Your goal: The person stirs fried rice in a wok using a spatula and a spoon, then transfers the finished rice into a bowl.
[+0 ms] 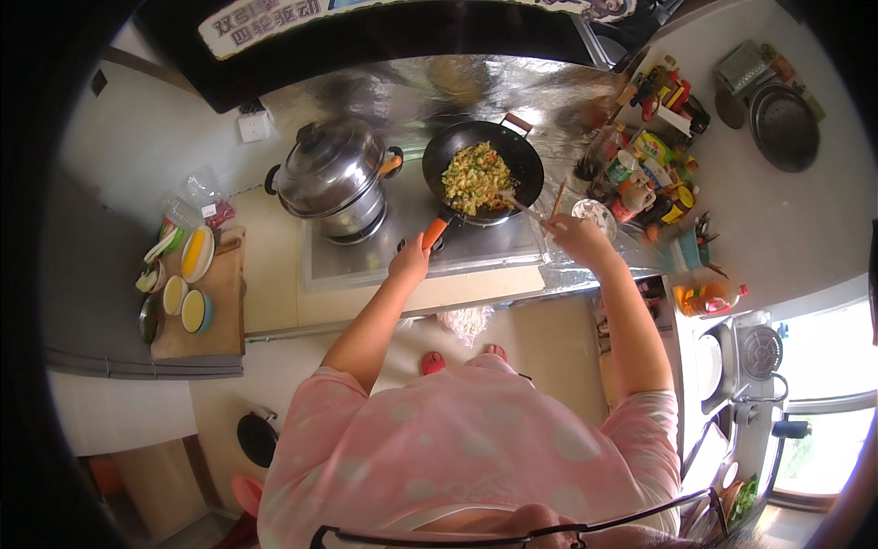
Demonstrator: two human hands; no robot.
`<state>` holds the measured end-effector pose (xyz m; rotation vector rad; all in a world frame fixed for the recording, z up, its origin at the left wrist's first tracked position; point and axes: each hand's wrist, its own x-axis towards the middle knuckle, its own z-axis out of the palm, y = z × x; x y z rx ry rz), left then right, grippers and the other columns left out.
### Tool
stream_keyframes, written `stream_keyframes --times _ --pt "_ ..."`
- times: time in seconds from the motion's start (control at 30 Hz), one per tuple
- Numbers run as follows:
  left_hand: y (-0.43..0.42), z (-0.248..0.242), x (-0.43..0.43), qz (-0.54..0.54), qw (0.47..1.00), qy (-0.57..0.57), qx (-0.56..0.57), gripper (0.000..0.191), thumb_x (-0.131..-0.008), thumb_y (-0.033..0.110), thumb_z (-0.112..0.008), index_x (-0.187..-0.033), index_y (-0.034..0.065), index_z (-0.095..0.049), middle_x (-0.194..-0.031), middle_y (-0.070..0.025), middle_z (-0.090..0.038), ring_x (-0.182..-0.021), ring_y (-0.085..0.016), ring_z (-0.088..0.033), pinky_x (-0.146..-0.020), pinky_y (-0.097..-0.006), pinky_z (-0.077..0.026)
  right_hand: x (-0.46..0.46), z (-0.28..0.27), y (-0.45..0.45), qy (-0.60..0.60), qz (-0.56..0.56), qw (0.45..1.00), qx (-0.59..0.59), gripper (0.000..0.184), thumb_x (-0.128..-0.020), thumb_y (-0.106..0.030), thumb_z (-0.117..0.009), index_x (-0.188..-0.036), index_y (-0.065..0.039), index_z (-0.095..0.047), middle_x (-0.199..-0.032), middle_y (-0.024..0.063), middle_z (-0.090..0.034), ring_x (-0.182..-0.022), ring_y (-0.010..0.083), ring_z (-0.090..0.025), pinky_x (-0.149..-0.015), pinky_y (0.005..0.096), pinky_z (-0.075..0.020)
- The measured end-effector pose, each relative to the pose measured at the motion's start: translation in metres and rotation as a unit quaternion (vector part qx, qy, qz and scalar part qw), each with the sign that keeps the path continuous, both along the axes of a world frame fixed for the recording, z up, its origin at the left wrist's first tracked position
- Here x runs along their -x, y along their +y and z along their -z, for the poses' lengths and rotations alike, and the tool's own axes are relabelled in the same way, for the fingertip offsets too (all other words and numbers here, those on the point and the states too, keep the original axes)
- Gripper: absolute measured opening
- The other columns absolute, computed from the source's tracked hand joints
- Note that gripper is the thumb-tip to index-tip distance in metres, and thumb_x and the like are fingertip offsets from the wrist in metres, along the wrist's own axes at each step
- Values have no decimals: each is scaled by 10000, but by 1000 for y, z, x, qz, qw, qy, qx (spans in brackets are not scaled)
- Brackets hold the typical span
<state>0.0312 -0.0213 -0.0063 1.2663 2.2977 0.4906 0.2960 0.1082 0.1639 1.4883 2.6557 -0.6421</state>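
Observation:
My left hand [409,261] grips the orange handle [435,233] of a black wok [436,147]. The wok sits on the right side of a steel gas cooktop [405,206]. Inside it lies a heap of yellow chopped food [477,175] flecked with green and red, perhaps egg or fried rice. Between the fingers of my right hand [579,237] is a thin-handled spatula [525,208], slanting down to the left. Its tip touches the food's right edge. A small patterned bowl [595,214] stands just beyond my right hand, partly hidden by it.
A lidded steel steamer pot [336,171] occupies the left burner. Seasoning bottles [641,195] crowd the right corner. At left, a wooden cutting board [219,322] bears two bowls [197,312] and a plate [206,264]. The range hood [411,82] hangs over the back.

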Motion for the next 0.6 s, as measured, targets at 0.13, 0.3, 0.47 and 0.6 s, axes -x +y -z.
stream_keyframes --times 0.13,0.3,0.47,0.6 --pt "-2 2 5 18 1000 -20 3 456 -859 264 -443 -1269 89 -351 -1039 -170 -563 -928 -340 -550 -774 -438 -441 23 19 -12 -80 -69 994 -27 261 -801 -139 -445 -1011 -132 -599 -932 122 -621 -833 320 -599 -725 395 -477" --pt "-4 -1 5 8 998 -58 3 463 -858 257 -454 -1281 101 -345 -1047 -176 -555 -925 -341 -545 -779 -431 -437 85 92 8 -24 15 995 -94 258 -800 -121 -416 -1000 -125 -578 -864 179 -614 -830 348 -592 -736 427 -467" --pt "-1 -3 1 13 998 -54 -17 460 -851 250 -474 -1270 98 -360 -1016 -175 -569 -916 -344 -548 -770 -434 -436 101 139 74 87 31 989 -120 271 -813 -110 -410 -1032 -120 -569 -902 175 -612 -832 333 -594 -717 412 -482" --pt "-10 2 3 -6 999 -50 -20 454 -848 243 -479 -1262 92 -369 -1016 -178 -569 -911 -345 -549 -768 -437 -433 93 125 67 120 -69 988 -68 240 -808 -131 -436 -978 -146 -605 -815 183 -602 -772 343 -586 -665 425 -465"
